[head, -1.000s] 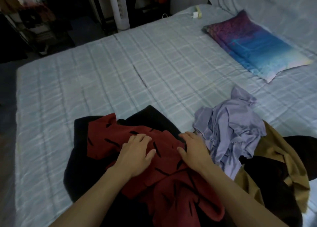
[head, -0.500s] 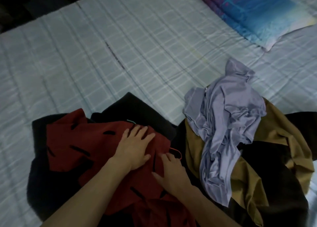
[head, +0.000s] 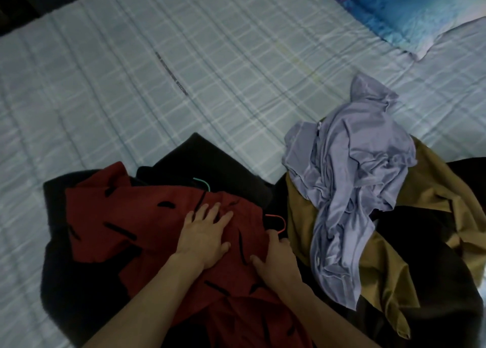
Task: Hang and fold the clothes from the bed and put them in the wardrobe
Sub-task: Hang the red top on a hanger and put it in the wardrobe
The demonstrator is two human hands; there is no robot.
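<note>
Pale checked bedsheet [head: 184, 84] bears, at lower centre, a limp red black-dashed fabric garment [head: 118, 229], likely light and best lifted by its shoulders; the left hand [head: 203, 236] presses it flat-fingered, the right hand [head: 277, 255] rests at its edge, grip unclear.

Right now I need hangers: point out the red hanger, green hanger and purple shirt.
Red hanger [head: 276, 216]: head view, its hook.
Green hanger [head: 202, 180]: head view, its hook.
Purple shirt [head: 355, 174]: head view, its crumpled middle.

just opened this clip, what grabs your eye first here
A red garment with black dashes lies near centre on the bed, the left hand flat on it and the right hand at its right edge. Right of it, a crumpled lilac garment tops a mustard garment; a blue-purple pillow sits top right.
</note>
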